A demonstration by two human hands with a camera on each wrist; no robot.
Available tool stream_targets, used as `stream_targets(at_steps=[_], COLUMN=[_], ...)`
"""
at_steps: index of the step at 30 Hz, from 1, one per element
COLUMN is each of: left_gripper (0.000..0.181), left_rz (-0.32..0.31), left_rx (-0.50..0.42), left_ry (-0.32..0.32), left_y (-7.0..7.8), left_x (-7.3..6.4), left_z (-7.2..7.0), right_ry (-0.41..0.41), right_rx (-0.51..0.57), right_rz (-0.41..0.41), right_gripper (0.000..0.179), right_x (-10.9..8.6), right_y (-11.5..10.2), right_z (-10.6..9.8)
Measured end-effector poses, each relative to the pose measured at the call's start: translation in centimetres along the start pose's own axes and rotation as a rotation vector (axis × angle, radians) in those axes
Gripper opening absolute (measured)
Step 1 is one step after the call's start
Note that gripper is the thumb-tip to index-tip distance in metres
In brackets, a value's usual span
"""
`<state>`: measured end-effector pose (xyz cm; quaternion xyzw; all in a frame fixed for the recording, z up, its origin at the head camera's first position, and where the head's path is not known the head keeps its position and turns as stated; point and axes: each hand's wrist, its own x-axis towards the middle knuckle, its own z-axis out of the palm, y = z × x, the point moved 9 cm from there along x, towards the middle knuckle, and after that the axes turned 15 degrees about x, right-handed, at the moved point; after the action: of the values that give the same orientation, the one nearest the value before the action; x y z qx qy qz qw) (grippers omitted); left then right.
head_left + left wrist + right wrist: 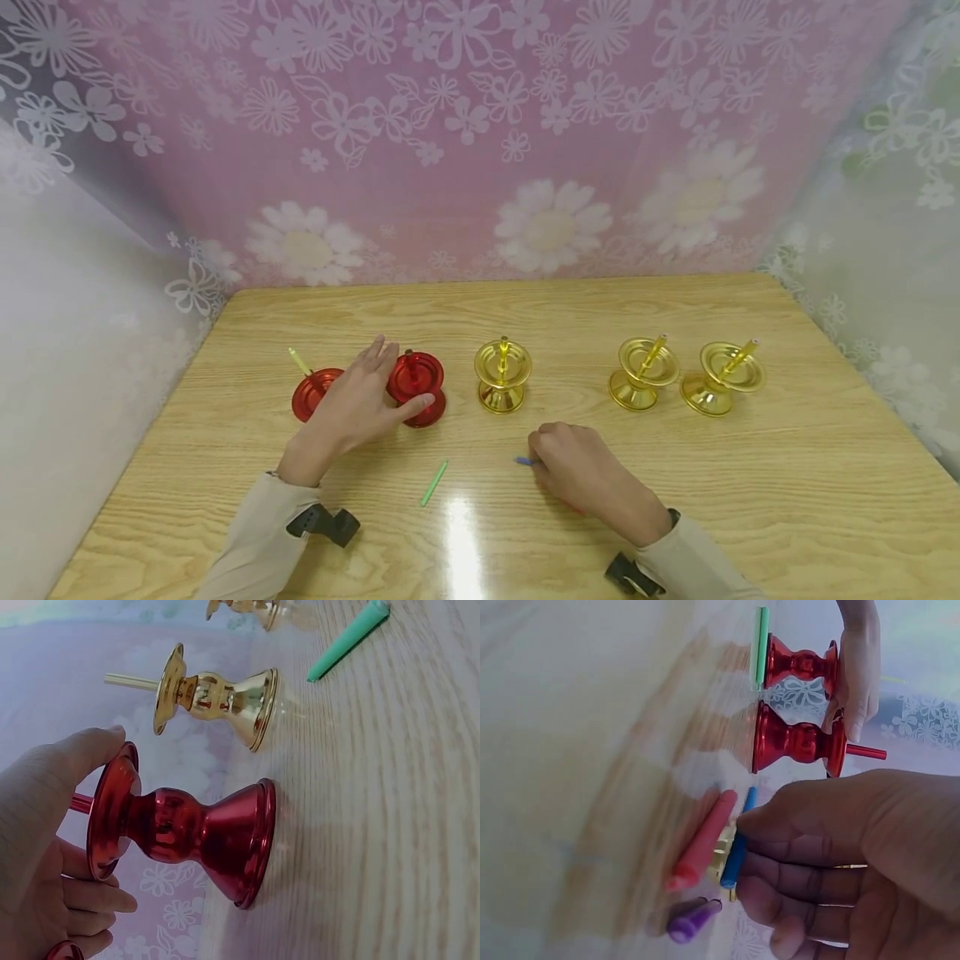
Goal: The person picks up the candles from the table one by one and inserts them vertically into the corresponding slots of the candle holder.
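My left hand (354,407) holds a shiny red candle holder (169,825) by its upper dish, thumb on one side of the rim and fingers on the other. The holder stands upright on the table. Just left of it, partly behind the hand, is a second red candle holder (305,400) with a thin yellow candle (299,361) in it. Low over the table, my right hand (581,471) pinches a thin blue candle (739,855) between thumb and fingers. A red candle (705,844) and a purple candle (694,921) lie beside that hand. Between the hands lies a green candle (434,483).
A gold candle holder (502,396) stands in the middle of the wooden table (540,312). Two more, a gold holder (634,392) and another gold holder (707,396), stand close together at the right. A flowered pink curtain (420,167) hangs behind the table.
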<state>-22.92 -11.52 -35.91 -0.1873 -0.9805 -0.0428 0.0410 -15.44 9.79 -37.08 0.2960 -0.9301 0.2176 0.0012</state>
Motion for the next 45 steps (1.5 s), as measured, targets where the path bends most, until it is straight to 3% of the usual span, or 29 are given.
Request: stream_targets(at_steps=[6,12,23,34,45], left_gripper=[0.099,0.101,0.095,0.092,0.092], left_rz=[-0.007,0.008,0.061,0.044,0.046], left_rx=[-0.007,-0.011,0.064,0.046,0.039], left_ry=[0.016,0.010,0.025,0.026,0.031], left_y=[0.0,0.6,1.8,1.5,1.5], left_x=[0.0,0.1,0.2,0.1,0.1], left_z=[0.0,0.2,-0.1,-0.2,-0.3], right_ry=[0.057,0.076,0.207,0.232,0.361], right_rx=[0.010,0.093,0.241,0.356,0.525], right_rz=[-0.029,-0.043,-0.223,-0.224,-0.229], right_gripper=[0.022,0.022,0.010,0.008,0.008], right_x=[0.2,0.3,1.0,2.8,4.5], right_y=[-0.4,-0.6,-2.8,-4.2,-4.7], right_z=[-0.7,-1.2,-2.9,-4.1,-5.9])
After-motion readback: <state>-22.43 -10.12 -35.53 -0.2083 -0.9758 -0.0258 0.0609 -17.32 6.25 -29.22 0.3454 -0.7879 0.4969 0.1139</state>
